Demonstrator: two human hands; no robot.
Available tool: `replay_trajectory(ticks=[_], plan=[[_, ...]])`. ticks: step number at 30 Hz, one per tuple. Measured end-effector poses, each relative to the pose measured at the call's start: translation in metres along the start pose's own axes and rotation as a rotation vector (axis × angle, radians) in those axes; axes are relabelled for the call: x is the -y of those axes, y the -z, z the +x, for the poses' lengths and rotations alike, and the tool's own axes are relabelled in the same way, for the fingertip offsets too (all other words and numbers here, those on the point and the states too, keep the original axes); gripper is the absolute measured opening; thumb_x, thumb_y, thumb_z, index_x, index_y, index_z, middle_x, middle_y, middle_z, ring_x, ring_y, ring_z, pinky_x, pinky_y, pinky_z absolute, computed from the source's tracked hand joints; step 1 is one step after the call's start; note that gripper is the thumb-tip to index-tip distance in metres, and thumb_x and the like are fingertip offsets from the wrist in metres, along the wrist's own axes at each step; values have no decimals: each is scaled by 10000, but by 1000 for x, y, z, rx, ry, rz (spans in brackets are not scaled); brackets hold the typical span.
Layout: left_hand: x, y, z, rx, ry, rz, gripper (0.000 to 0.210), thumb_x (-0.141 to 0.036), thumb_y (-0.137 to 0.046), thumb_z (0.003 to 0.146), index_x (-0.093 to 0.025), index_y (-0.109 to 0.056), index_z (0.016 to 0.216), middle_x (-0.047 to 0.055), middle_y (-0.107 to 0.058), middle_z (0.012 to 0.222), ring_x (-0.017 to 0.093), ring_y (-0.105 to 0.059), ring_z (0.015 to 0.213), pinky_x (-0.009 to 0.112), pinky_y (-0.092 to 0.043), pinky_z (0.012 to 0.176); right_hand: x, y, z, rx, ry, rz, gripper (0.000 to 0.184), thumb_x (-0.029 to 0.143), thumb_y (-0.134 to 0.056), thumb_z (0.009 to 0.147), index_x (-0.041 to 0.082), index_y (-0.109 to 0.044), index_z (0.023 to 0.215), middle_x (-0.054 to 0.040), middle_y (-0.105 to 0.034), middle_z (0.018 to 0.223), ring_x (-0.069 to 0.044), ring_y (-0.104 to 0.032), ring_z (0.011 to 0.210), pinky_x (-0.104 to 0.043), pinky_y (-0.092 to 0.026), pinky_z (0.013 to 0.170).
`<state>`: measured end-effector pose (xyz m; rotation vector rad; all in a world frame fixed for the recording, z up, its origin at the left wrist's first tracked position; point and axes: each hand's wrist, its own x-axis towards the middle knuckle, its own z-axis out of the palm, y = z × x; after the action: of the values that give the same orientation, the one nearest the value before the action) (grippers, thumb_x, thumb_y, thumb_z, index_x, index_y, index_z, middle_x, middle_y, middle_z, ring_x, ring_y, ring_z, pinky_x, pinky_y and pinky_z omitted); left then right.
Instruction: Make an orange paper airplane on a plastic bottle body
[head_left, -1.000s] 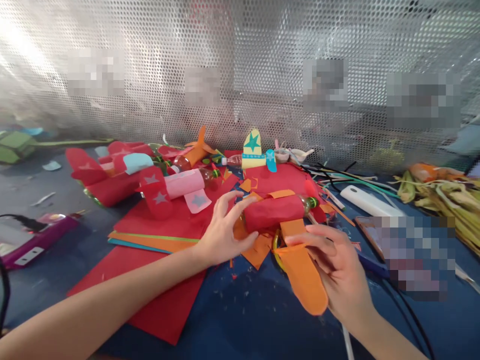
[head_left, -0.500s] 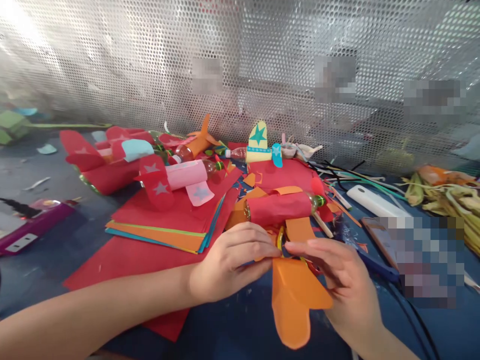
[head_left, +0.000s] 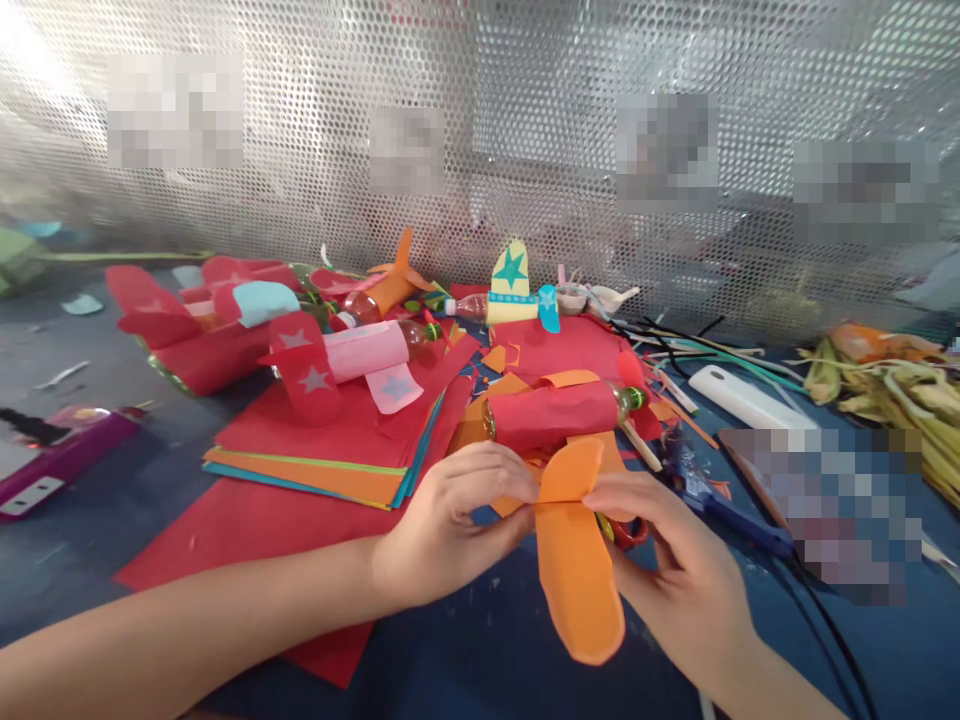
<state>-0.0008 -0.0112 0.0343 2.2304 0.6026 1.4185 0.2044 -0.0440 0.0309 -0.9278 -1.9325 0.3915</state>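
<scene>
An orange paper cutout [head_left: 579,585] with rounded ends is folded across its width, with a long lobe hanging down and a shorter one standing up. My left hand [head_left: 450,525] pinches the left end of the crease between thumb and fingers. At the crease's right end, my right hand [head_left: 679,565] grips the paper. Just beyond the fingers lies a bottle wrapped in red paper [head_left: 555,415], with orange strips above and below it. Red and yellow scissor-like handles [head_left: 632,532] show partly behind the cutout.
Stacked coloured paper [head_left: 300,455] lies left of centre, under a pink-wrapped bottle [head_left: 367,350]. A blue glue gun [head_left: 739,510], a pixelated phone-like slab and cables lie right. More paper-covered bottles stand before a perforated metal screen [head_left: 525,120]. A purple power strip [head_left: 71,462] sits far left.
The orange cutout has turned and unfolded, its short lobe now raised above the crease. Both hands now grip the crease ends. The view has shifted slightly.
</scene>
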Motion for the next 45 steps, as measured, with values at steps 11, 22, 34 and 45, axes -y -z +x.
replay_trajectory(ticks=[11, 22, 34, 45], plan=[[0, -10, -1, 80, 647, -438, 117, -207, -638, 757, -132, -598, 838, 65, -653, 843, 145, -626, 774, 259, -508, 737, 1, -4, 2, 30, -450, 304, 84, 192, -606, 798, 244, -591, 861, 3, -667, 836, -125, -682, 765, -172, -543, 657], [3, -13, -1, 2, 766, -617, 195, -267, -650, 786, -186, -484, 852, -38, -532, 756, 75, -535, 677, 171, -457, 608, -4, -8, 8, 37, -599, 441, 97, 288, -634, 790, 216, -605, 848, -11, -652, 804, -129, -665, 744, -202, -553, 677], [5, -11, -5, 25, 644, -448, 71, -115, -576, 780, -163, -574, 832, 2, -614, 845, 94, -611, 787, 168, -487, 732, 0, -5, 6, 52, -398, 236, 58, 191, -605, 800, 244, -625, 787, 25, -674, 781, -89, -656, 700, -136, -514, 664], [20, -8, 4, -63, 826, -556, 239, -310, -735, 672, -170, -574, 779, -13, -612, 770, 112, -587, 696, 202, -472, 628, -21, 45, 28, -62, -399, -254, 120, 231, -491, 863, 201, -593, 919, -71, -701, 992, -190, -689, 864, -314, -537, 793]])
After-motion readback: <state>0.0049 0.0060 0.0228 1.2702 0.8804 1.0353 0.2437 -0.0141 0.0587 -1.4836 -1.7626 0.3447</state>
